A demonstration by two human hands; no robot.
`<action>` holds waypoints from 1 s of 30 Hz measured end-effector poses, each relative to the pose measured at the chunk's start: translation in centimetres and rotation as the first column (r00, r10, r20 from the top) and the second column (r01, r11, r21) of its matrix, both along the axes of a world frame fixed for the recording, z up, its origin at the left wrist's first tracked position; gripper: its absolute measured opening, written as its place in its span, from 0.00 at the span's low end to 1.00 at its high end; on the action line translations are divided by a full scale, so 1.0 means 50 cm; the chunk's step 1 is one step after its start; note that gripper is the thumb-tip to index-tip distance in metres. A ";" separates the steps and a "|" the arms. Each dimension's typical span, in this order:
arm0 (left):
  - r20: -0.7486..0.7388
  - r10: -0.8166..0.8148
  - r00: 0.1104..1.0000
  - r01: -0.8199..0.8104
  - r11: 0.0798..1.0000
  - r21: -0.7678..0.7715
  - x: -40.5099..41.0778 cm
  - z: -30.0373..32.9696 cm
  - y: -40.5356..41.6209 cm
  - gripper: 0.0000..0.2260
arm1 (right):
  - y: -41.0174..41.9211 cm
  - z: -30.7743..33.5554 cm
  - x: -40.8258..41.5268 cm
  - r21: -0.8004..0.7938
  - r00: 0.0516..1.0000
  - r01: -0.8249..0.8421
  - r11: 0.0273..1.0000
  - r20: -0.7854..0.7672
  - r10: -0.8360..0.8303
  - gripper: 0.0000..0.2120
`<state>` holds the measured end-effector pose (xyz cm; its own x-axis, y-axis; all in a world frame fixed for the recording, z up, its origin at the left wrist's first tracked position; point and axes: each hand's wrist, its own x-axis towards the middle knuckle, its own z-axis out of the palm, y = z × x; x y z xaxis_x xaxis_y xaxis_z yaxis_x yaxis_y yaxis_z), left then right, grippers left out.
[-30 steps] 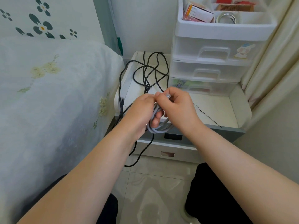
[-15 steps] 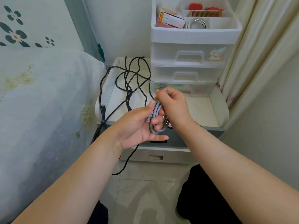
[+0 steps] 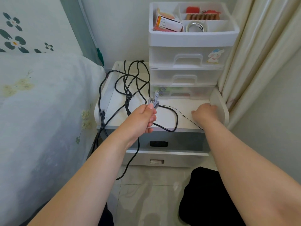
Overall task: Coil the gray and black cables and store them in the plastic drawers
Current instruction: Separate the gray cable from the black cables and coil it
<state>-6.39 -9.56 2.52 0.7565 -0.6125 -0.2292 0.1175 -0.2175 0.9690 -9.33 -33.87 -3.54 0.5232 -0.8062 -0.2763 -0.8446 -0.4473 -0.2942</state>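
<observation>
Over the white nightstand (image 3: pixel 167 119), I am squeezing the coiled gray cable (image 3: pixel 154 101) in my left hand (image 3: pixel 143 119), while my right hand (image 3: pixel 204 112), now let go, is curling down by a thin black tie (image 3: pixel 189 119), the black cable (image 3: pixel 130 82) waiting, plastic drawers (image 3: pixel 187 79) shut.

A home bedroom is showing here: a floral-sheeted bed (image 3: pixel 40 103) is adjoining a white nightstand (image 3: pixel 218 103), cream curtains (image 3: pixel 260 46) and plastic drawers (image 3: pixel 187 57).
</observation>
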 end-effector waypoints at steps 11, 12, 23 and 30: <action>0.195 0.069 0.978 -0.081 0.995 0.058 0.032 -0.007 0.012 0.11 | 0.045 0.075 0.014 0.051 0.967 -0.181 0.982 0.193 0.168 0.11; 0.208 0.086 0.974 -0.092 0.996 0.021 0.032 -0.004 0.011 0.11 | 0.069 0.108 0.017 0.079 0.930 -0.234 0.969 0.308 0.199 0.10; 0.061 0.159 0.985 -0.130 0.934 -0.331 0.019 0.021 0.016 0.10 | 0.217 0.234 -0.080 0.097 0.804 -0.532 0.841 0.371 0.465 0.10; 0.191 -0.019 0.981 0.051 0.985 -0.163 0.000 0.015 0.016 0.12 | 0.249 0.231 -0.072 -0.093 0.744 -0.583 0.807 0.337 0.577 0.08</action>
